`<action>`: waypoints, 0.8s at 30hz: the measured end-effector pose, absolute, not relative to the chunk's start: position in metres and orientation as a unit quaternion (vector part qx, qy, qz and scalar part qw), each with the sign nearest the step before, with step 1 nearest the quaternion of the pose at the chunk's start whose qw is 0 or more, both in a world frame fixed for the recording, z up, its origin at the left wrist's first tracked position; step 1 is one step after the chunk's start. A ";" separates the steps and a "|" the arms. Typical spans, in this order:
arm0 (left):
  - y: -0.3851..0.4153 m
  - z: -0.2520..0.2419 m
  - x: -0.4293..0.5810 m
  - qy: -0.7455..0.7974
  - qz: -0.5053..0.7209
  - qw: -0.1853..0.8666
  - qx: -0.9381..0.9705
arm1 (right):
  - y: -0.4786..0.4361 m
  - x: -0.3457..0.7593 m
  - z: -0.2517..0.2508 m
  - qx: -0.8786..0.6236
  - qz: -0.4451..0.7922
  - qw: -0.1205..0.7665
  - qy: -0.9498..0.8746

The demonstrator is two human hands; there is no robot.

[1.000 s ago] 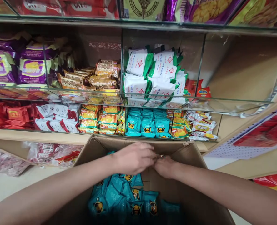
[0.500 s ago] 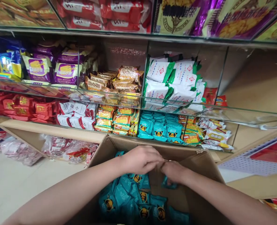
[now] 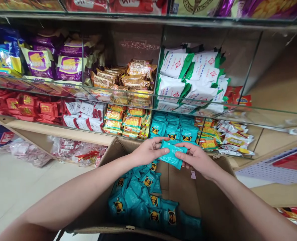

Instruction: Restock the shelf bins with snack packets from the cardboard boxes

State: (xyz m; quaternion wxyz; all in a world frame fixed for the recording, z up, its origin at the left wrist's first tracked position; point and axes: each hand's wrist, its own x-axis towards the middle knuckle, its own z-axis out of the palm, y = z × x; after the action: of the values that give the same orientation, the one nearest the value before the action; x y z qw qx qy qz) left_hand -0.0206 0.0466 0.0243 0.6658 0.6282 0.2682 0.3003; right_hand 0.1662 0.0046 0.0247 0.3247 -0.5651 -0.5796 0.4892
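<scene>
Between both hands I hold a teal snack packet (image 3: 172,154), its printed back turned up. My left hand (image 3: 151,150) pinches its left end, the thumb lying on top. At the right end my right hand (image 3: 195,157) grips it the same way, fingers tucked underneath. The packet is above a deep cardboard box (image 3: 209,201). Inside the box lie several more teal packets (image 3: 135,197), many with a round yellow-and-black emblem, heaped mostly to the left. Just beyond the hands, a shelf compartment holds neat stacks of matching teal packets (image 3: 172,132).
Glass dividers split the shelves into compartments. White-and-green packets (image 3: 173,63) fill the one above; yellow packets (image 3: 113,118) and red packets (image 3: 25,106) sit farther left. A glass ledge (image 3: 214,110) crosses in front. Clear bags (image 3: 70,149) rest beneath the lowest board.
Both hands have risen out of the box toward the shelf, bringing up a teal packet now held between them. The view has tilted slightly downward.
</scene>
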 end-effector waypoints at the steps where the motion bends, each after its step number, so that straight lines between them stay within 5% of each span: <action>1: 0.046 0.025 -0.020 0.273 0.307 0.676 0.612 | 0.005 0.166 0.024 -0.565 0.480 0.330 -0.584; 12: 0.047 0.039 -0.024 0.299 0.288 0.746 0.522 | -0.006 0.168 0.020 -0.404 0.112 0.413 -0.809; 19: 0.051 0.029 -0.022 0.281 0.372 0.655 0.594 | -0.001 0.170 0.017 -0.502 0.361 0.490 -0.615; 24: 0.047 0.019 -0.017 0.276 0.392 0.658 0.580 | 0.000 0.162 0.014 -0.494 0.501 0.442 -0.556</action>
State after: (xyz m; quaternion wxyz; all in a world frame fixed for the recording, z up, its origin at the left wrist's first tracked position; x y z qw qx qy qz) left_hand -0.0165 0.0468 0.0189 0.6581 0.5801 0.2764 0.3924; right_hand 0.1621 0.0002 0.0139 0.4418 -0.4942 -0.5562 0.5012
